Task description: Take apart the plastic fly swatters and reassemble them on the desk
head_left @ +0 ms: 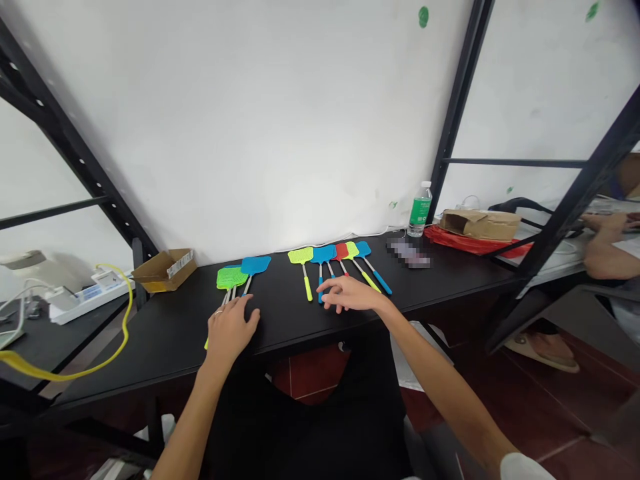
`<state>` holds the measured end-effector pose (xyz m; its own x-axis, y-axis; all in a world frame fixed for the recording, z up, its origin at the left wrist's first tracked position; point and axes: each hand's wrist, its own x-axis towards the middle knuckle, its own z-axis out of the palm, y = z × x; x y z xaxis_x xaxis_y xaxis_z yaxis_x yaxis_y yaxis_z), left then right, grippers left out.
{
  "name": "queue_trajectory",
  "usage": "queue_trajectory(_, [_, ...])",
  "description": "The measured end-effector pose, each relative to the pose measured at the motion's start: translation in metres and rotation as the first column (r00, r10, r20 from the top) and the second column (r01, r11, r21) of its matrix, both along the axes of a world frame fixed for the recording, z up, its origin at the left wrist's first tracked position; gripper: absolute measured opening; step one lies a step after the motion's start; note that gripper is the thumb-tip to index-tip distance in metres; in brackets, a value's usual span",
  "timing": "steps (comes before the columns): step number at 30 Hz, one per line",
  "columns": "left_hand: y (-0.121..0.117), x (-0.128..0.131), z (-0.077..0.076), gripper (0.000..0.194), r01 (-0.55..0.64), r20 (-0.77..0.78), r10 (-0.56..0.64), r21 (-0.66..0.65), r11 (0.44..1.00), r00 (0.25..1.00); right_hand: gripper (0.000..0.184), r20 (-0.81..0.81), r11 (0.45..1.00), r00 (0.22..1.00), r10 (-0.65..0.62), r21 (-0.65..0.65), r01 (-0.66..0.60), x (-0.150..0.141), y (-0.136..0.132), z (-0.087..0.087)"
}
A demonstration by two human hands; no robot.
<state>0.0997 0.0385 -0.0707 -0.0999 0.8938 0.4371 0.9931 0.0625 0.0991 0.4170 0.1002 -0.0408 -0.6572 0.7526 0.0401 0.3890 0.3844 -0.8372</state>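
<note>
Head view: the left hand (pixel 233 330) is over the left cluster's handles, fingers loosely parted, thumb out; whether it grips, I can't tell. Just past its fingertips, a green swatter (pixel 231 277) and a blue swatter (pixel 255 265) point heads toward the wall (pixel 250 133), long axes leaning right. Across to the right hand (pixel 345 293): fingers loosely bent above a blue handle (pixel 321 280), contact unclear. Left of it, a yellow swatter (pixel 301 256) runs almost straight away; beyond its knuckles, a red swatter (pixel 341 251) slants, head away and leftward.
</note>
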Motion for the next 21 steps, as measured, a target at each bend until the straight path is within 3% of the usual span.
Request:
queue_trajectory(3, [-0.002, -0.010, 0.002, 0.040, -0.042, -0.035, 0.041, -0.047, 0.998, 0.999, 0.040, 0.000, 1.000, 1.000, -0.006, -0.009, 0.006, 0.000, 0.000, 0.000])
queue_trajectory(9, [-0.005, 0.001, 0.005, 0.028, -0.041, -0.059, 0.040, -0.013, 0.999, 0.997, 0.040, -0.003, 1.000, 1.000, -0.009, -0.014, 0.009, -0.001, -0.001, 0.001])
queue_trajectory(16, [-0.014, 0.009, 0.020, 0.040, -0.120, 0.123, 0.119, 0.002, 0.993, 0.985, 0.043, -0.024, 0.999, 0.999, -0.031, -0.010, 0.031, 0.007, 0.002, 0.005])
queue_trajectory(21, [-0.017, 0.016, 0.030, 0.037, -0.043, 0.291, 0.014, 0.093, 0.995, 0.957, 0.043, -0.057, 0.999, 0.997, -0.048, -0.006, 0.047, 0.012, 0.004, 0.006])
